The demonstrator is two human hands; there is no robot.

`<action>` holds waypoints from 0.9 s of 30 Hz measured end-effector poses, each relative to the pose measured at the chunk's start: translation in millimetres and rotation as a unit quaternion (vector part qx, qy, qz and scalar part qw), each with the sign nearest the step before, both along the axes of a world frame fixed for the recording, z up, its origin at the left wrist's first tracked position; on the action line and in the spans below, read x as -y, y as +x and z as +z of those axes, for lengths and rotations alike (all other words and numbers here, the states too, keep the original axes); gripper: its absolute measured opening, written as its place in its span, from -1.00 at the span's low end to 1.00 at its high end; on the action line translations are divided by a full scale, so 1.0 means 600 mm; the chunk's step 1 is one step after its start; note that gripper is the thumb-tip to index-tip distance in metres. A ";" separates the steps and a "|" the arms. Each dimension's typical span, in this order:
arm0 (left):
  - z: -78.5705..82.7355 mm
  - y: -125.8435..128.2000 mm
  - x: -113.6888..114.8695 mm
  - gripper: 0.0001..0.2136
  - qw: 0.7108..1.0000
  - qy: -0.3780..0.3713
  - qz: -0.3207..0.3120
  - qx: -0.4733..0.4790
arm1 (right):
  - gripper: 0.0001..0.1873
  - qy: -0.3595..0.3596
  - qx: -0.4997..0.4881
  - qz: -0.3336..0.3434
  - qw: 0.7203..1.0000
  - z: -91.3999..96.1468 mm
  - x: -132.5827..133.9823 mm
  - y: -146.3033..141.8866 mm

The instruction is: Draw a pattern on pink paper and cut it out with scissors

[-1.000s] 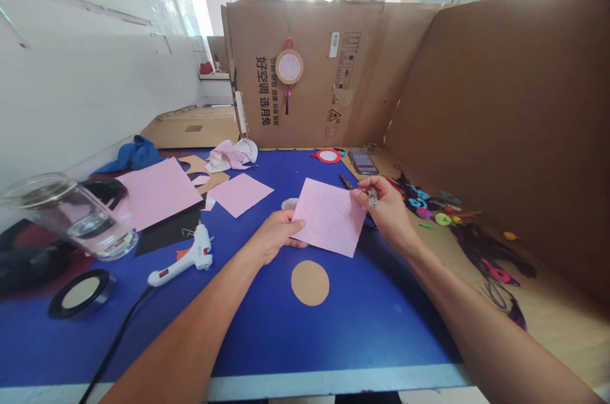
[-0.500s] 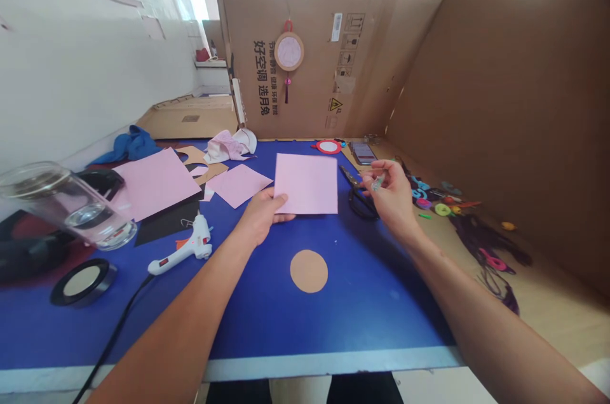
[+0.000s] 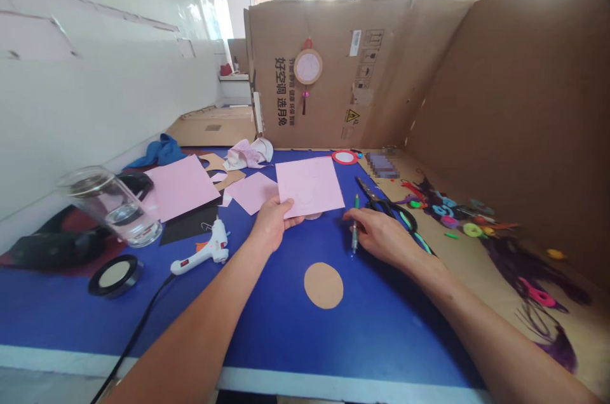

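My left hand (image 3: 272, 228) pinches the near left corner of a pink paper square (image 3: 309, 186) and holds it up over the blue table top (image 3: 267, 321). My right hand (image 3: 376, 237) lies low on the table with its fingers on a green-tipped pen (image 3: 355, 226) that rests on the blue surface. Black-handled scissors (image 3: 387, 202) lie just beyond that hand. A tan cardboard disc (image 3: 323, 285) lies on the table in front of both hands.
A white glue gun (image 3: 204, 255) with a black cord lies left, near a black tape roll (image 3: 115, 275) and a glass jar (image 3: 112, 206). More pink sheets (image 3: 183, 187) and cardboard scraps lie behind. Colourful trinkets (image 3: 457, 216) are scattered right. Cardboard walls (image 3: 515, 112) enclose the back and right.
My right hand has dropped from mid-air to the table and laid the pen down there. My left hand keeps the pink square raised. The view has shifted slightly.
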State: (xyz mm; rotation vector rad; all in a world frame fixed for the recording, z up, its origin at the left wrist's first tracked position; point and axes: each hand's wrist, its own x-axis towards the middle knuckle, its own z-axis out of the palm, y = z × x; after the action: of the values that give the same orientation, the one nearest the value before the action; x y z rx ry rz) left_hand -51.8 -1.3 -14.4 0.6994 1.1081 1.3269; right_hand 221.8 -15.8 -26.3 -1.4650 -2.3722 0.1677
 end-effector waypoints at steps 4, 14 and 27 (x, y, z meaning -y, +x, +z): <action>-0.003 0.005 0.006 -0.86 1.000 -0.007 -0.014 -0.008 | -0.56 -0.010 0.055 -0.020 0.998 0.002 0.004 -0.003; -0.005 0.004 0.013 -0.85 0.998 -0.005 -0.054 -0.020 | -0.55 -0.006 0.091 -0.030 0.995 -0.002 0.006 -0.003; -0.006 0.008 0.012 -0.84 0.996 -0.020 -0.087 -0.004 | -0.57 -0.081 -0.206 -0.111 0.969 0.000 -0.004 0.002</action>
State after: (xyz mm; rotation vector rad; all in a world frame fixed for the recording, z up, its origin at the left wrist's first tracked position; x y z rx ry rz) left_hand -47.3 -8.7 -17.7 0.7543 1.0520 1.1523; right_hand 222.9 -13.2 -26.3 -1.5761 -1.8863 0.5609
